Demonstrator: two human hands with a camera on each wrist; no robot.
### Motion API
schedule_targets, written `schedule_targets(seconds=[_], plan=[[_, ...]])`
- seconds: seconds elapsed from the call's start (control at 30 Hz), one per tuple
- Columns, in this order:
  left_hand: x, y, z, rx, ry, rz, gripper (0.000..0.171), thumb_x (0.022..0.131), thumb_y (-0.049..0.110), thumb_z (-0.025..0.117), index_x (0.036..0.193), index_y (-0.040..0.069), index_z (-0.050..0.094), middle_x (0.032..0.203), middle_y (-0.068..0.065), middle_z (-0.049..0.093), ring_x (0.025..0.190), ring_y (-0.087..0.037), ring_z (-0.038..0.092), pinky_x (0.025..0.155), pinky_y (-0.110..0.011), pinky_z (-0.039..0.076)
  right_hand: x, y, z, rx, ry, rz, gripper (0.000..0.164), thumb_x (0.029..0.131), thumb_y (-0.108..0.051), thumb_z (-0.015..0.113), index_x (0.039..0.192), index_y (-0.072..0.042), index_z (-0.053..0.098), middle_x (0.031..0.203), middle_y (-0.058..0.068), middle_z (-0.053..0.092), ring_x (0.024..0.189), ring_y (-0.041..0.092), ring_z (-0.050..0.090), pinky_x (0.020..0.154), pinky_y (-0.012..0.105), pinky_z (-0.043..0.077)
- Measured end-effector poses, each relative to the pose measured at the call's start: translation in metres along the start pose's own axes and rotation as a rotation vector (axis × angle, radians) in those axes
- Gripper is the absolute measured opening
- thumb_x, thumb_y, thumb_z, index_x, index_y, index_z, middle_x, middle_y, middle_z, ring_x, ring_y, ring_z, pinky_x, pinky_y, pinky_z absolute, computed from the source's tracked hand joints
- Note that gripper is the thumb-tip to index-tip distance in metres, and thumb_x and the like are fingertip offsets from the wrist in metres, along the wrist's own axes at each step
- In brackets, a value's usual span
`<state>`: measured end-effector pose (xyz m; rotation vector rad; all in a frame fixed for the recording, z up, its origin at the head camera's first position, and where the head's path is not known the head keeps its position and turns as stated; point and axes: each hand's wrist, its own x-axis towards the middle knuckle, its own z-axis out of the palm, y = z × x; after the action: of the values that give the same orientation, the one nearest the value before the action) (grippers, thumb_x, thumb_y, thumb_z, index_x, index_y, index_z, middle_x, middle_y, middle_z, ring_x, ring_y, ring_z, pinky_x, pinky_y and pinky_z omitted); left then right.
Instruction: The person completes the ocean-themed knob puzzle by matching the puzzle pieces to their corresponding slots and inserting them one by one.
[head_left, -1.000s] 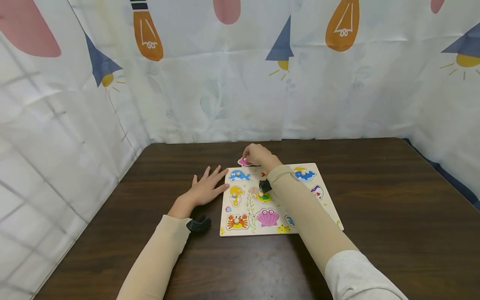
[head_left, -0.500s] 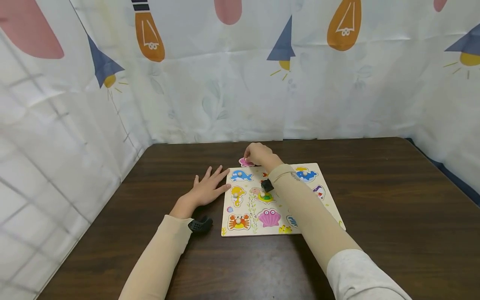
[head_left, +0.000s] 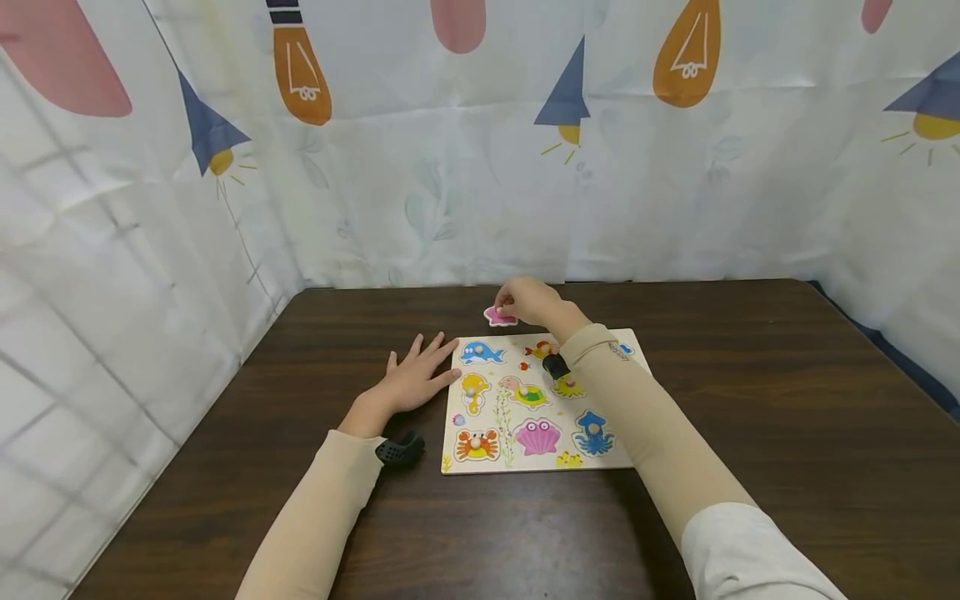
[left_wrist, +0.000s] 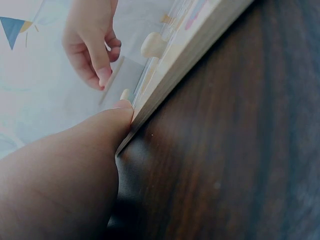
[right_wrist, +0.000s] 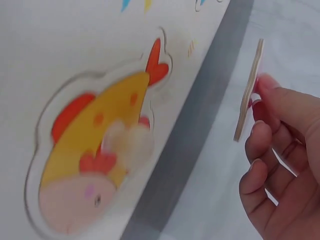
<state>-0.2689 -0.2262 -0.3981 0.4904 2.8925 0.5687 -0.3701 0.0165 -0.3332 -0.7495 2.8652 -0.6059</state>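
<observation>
My right hand (head_left: 527, 300) pinches a pink puzzle piece (head_left: 500, 317) behind the back edge of a wooden knob puzzle board (head_left: 491, 417). In the right wrist view the piece (right_wrist: 249, 90) shows edge-on, thumb and fingertips at its knob side, apart from the board. My left hand (head_left: 408, 379) lies with fingers spread on the table at the board's left edge; its thumb (left_wrist: 117, 117) touches that edge. Knobbed pieces on the board include a blue whale (head_left: 480, 353), a seahorse (head_left: 473, 393), a crab (head_left: 477, 444), a turtle (head_left: 531, 395) and a squid (head_left: 593, 433).
A pink shell picture (head_left: 537, 436) without a knob shows at the board's front. My right forearm (head_left: 645, 417) hides the board's right part. The brown table (head_left: 787, 417) extends around the board. A printed curtain (head_left: 480, 192) hangs behind it and at the sides.
My right hand has shifted back and slightly right with the pink piece, away from the board's back edge. More of the board's middle shows now. The left hand stays in place.
</observation>
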Motion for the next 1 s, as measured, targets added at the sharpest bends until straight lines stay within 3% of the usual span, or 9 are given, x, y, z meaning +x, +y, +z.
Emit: schedule_targets(seconds=[0.4, 0.7, 1.0], plan=[[-0.003, -0.002, 0.002, -0.004, 0.01, -0.006, 0.071, 0.107, 0.054, 0.045, 0.166, 0.023, 0.022, 0.171, -0.012, 0.009, 0.155, -0.043, -0.003, 0.111, -0.076, -0.005, -0.025, 0.003, -0.015, 0.034, 0.002, -0.119, 0.015, 0.103, -0.019, 0.066, 0.107, -0.008, 0.076, 0.089, 0.002, 0.07, 0.08, 0.019, 0.06, 0.077, 0.033, 0.05], [-0.003, -0.005, 0.003, -0.001, 0.016, 0.003, 0.072, 0.106, 0.057, 0.043, 0.166, 0.022, 0.022, 0.171, -0.013, 0.009, 0.155, -0.043, -0.003, 0.111, -0.076, -0.005, -0.053, 0.0, -0.013, 0.007, 0.006, -0.169, 0.014, 0.1, -0.017, 0.069, 0.109, -0.009, 0.076, 0.1, 0.003, 0.067, 0.086, 0.019, 0.058, 0.08, 0.033, 0.051], [-0.001, -0.003, 0.001, 0.005, 0.019, 0.02, 0.073, 0.106, 0.055, 0.045, 0.166, 0.022, 0.021, 0.171, -0.013, 0.008, 0.155, -0.043, -0.003, 0.111, -0.077, -0.006, -0.084, 0.0, -0.01, 0.028, 0.014, -0.21, 0.013, 0.098, -0.017, 0.073, 0.108, -0.011, 0.078, 0.097, 0.0, 0.065, 0.085, 0.018, 0.058, 0.075, 0.028, 0.052]])
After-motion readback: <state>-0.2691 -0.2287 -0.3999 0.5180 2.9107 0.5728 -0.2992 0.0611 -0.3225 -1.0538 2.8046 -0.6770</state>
